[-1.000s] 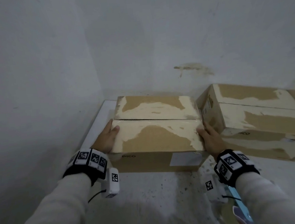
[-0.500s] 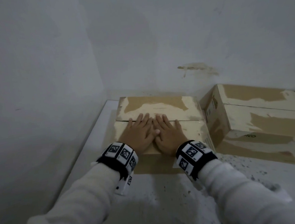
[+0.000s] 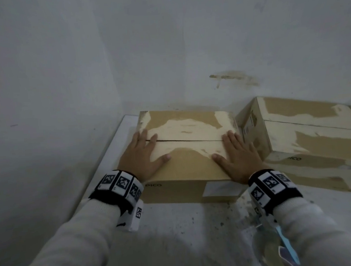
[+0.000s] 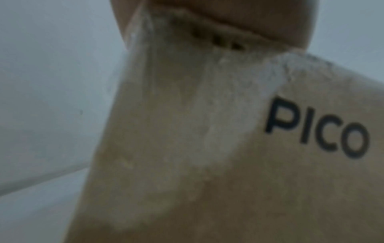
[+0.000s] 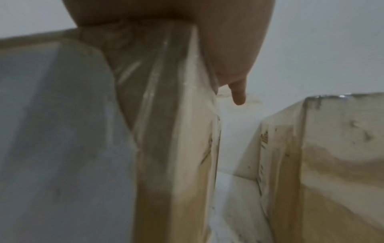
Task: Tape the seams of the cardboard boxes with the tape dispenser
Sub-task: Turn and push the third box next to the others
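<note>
A brown cardboard box (image 3: 188,165) with pale torn patches lies on the white table (image 3: 177,227), and its top seam (image 3: 190,140) runs left to right. My left hand (image 3: 145,154) rests flat on the left end of the top, fingers straight and reaching over the seam. My right hand (image 3: 236,153) lies flat on the right end. The left wrist view shows the box corner with the PICO print (image 4: 315,128) under my palm. In the right wrist view one fingertip (image 5: 239,97) sticks out past the box edge (image 5: 197,131). No tape dispenser is plainly visible.
A second, similar box (image 3: 309,141) stands close to the right, with a narrow gap between the two; it also shows as the second box (image 5: 332,156). Walls enclose the corner behind and to the left. A bluish object (image 3: 286,243) pokes out under my right sleeve.
Half a second ago both hands lay side by side at the middle of the box top. They have slid apart to its left and right ends, still flat.
</note>
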`<state>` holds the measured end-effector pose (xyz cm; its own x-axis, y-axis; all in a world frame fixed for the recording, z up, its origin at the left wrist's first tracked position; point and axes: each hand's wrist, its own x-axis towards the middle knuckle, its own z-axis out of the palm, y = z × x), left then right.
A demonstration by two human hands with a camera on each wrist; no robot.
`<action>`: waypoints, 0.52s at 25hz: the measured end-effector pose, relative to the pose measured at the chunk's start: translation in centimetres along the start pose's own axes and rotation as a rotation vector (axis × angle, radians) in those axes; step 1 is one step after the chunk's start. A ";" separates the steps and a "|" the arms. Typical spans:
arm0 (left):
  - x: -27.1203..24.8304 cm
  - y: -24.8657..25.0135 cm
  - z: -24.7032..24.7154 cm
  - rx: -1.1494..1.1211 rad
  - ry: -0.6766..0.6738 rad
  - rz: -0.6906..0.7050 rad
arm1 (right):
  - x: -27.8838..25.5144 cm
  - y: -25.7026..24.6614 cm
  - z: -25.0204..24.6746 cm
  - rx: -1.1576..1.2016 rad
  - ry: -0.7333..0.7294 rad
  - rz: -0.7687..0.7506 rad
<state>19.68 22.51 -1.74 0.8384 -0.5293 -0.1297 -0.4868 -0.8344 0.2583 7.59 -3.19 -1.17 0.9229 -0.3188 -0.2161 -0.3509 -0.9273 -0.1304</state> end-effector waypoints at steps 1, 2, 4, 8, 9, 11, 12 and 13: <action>-0.1 0.2 0.0 -0.038 0.010 -0.006 | -0.1 0.3 0.2 0.039 0.011 -0.012; -0.1 0.3 0.0 -0.072 0.017 -0.010 | 0.0 0.4 0.3 0.083 0.028 -0.028; -0.4 0.5 -0.4 -0.146 0.022 -0.014 | 0.0 0.5 0.4 0.178 0.066 -0.050; -1.1 0.4 -0.9 -0.454 0.098 -0.142 | -0.6 0.6 0.3 0.296 0.173 -0.026; -1.3 0.4 -0.9 -0.523 0.103 -0.187 | -0.8 0.6 0.3 0.303 0.196 -0.023; -1.4 0.5 -0.8 -0.638 0.085 -0.222 | -1.0 0.5 0.2 0.325 0.207 -0.017; -1.4 0.5 -0.8 -0.669 0.075 -0.228 | -1.0 0.6 0.2 0.351 0.183 0.001; -1.4 0.5 -0.9 -0.671 0.063 -0.232 | -1.0 0.7 0.1 0.383 0.147 0.025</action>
<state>18.45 22.99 -0.61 0.9246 -0.3231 -0.2020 -0.0559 -0.6395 0.7668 6.40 -3.50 -1.09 0.9166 -0.3902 -0.0871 -0.3813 -0.7879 -0.4835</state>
